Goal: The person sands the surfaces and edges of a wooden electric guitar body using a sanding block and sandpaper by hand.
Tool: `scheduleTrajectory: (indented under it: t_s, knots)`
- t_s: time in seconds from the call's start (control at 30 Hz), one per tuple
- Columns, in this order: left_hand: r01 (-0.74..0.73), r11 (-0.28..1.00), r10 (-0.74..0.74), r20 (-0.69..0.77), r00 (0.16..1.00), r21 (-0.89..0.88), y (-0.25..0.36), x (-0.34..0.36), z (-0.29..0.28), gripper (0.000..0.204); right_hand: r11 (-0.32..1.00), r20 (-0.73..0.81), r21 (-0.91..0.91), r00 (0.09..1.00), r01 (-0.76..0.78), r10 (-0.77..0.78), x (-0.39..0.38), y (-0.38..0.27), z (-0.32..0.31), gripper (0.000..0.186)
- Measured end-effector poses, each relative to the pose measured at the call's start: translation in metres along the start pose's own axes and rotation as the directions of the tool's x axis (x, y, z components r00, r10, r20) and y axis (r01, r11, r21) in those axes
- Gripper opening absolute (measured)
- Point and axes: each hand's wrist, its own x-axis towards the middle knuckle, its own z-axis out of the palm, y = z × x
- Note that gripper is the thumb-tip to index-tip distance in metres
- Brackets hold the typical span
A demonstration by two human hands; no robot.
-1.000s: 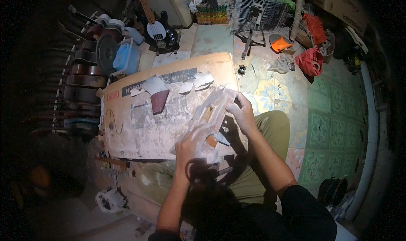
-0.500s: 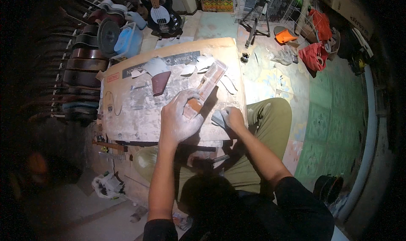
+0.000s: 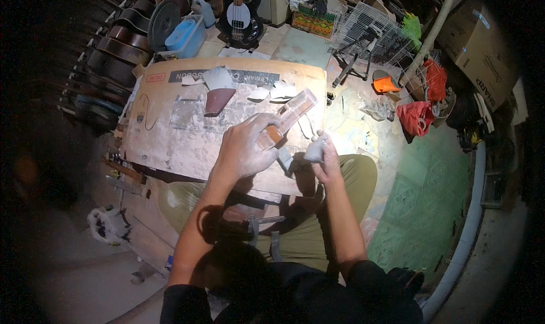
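My left hand [image 3: 250, 145], pale with dust, is closed around a long, flat, dusty wooden piece [image 3: 295, 109] with an orange-brown patch near my fingers. Its far end points up and to the right, above the cardboard. In my right hand [image 3: 327, 160] is a folded piece of grey sandpaper [image 3: 315, 152], pinched between thumb and fingers to the right of the wood, apart from it. A grey strip [image 3: 285, 160] lies on the board just below the wood. Farther off, a reddish-brown sheet of sandpaper [image 3: 220, 101] rests beside torn pale scraps [image 3: 282, 91].
A dusty flattened cardboard sheet [image 3: 164, 148] forms the work surface over my crossed legs. Guitars line the left, and a black bass guitar [image 3: 238, 26] stands beyond. A blue tub [image 3: 183, 35], a tripod [image 3: 357, 54], a wire cage [image 3: 372, 28] and red bags [image 3: 416, 116] surround it.
My right hand has risen from the cardboard with the grey sandpaper, its fingers now turned upward. The left hand keeps its hold on the wooden piece. The whole view has shifted and tilted.
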Motion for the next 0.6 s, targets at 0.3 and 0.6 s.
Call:
scheduleTrajectory:
  t_s: [0.3,0.6]
  knots:
    - [0.108,0.994,-0.108,0.105,0.989,0.007,0.008,-0.002,0.005,0.049,0.822,0.304,0.468,0.932,-0.325,0.195,-0.057,-0.050,0.056,0.062]
    - [0.003,1.000,-0.003,0.043,0.999,-0.007,0.002,-0.008,0.013,0.033,0.920,-0.192,-0.013,0.904,-0.391,0.381,-0.075,-0.047,0.076,0.025]
